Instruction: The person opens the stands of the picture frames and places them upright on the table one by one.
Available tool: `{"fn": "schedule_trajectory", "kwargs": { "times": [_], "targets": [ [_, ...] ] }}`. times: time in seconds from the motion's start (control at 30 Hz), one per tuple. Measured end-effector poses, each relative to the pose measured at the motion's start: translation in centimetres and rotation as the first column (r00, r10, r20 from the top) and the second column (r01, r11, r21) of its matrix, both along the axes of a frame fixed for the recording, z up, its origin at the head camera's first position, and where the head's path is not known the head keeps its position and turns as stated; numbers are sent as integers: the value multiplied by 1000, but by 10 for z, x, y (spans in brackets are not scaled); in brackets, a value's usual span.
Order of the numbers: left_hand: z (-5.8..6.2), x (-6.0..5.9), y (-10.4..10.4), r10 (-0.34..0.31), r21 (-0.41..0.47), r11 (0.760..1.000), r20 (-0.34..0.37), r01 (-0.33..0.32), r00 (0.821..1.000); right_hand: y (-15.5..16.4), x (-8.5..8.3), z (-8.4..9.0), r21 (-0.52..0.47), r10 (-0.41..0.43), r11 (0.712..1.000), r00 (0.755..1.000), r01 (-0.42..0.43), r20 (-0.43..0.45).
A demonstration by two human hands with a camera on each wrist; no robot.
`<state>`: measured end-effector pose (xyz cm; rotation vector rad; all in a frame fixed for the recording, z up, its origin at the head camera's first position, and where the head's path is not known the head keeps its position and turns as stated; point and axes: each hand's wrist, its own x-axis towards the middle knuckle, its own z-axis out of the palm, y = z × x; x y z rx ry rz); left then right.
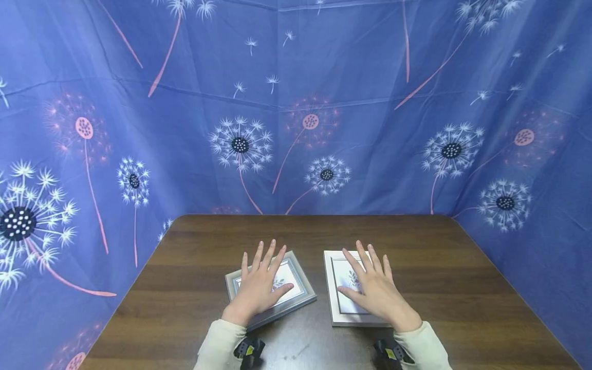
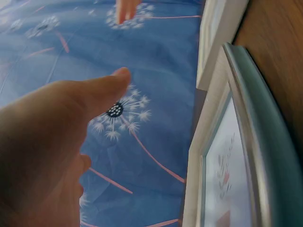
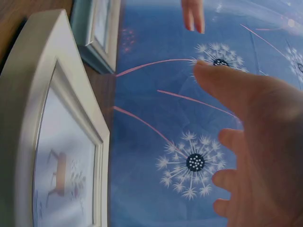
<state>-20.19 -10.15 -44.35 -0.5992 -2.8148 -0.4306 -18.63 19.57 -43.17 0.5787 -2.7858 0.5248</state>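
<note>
Two picture frames lie face up on the table. The left one, a grey-blue picture frame point(image 1: 305, 288), is turned at an angle; my left hand point(image 1: 260, 288) hovers above it with fingers spread, holding nothing. On the right lies a white picture frame point(image 1: 329, 288), set nearly straight, and over it is my right hand point(image 1: 376, 290), also spread and holding nothing. In the left wrist view, a gap shows between my thumb point(image 2: 102, 90) and the grey-blue frame. The right wrist view shows a plant print point(image 3: 64, 175) inside the white frame, away from the fingers.
The brown wooden table point(image 1: 416, 241) has rounded far corners. Behind and beside it hangs a blue cloth point(image 1: 370, 133) printed with dandelions. A black wrist strap point(image 1: 250, 352) sits at the left cuff, and another strap point(image 1: 392, 352) at the right.
</note>
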Motion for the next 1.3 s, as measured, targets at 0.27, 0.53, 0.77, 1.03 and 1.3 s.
{"fn": "schedule_trajectory", "kwargs": {
  "times": [0.27, 0.53, 0.77, 1.03, 1.3],
  "targets": [
    [8, -13, -9, -86, -92, 992, -47, 82, 995, 8, -7, 1, 65, 39, 997, 997, -34, -73],
    [10, -25, -15, -140, -174, 976, -49, 130, 989, 18, -14, -2, 119, 87, 991, 982, -67, -170],
    [13, -37, -16, -170, -265, 953, -82, 143, 982, 27, -22, -3, 169, 132, 981, 963, -94, -235],
    [9, -50, -16, -231, -317, 931, -121, 183, 965, 37, -31, -5, 231, 176, 967, 936, -107, -306],
    [5, -63, -15, -300, -354, 905, -134, 237, 945, 44, -38, -10, 245, 208, 961, 916, -127, -342]
  ]
}}
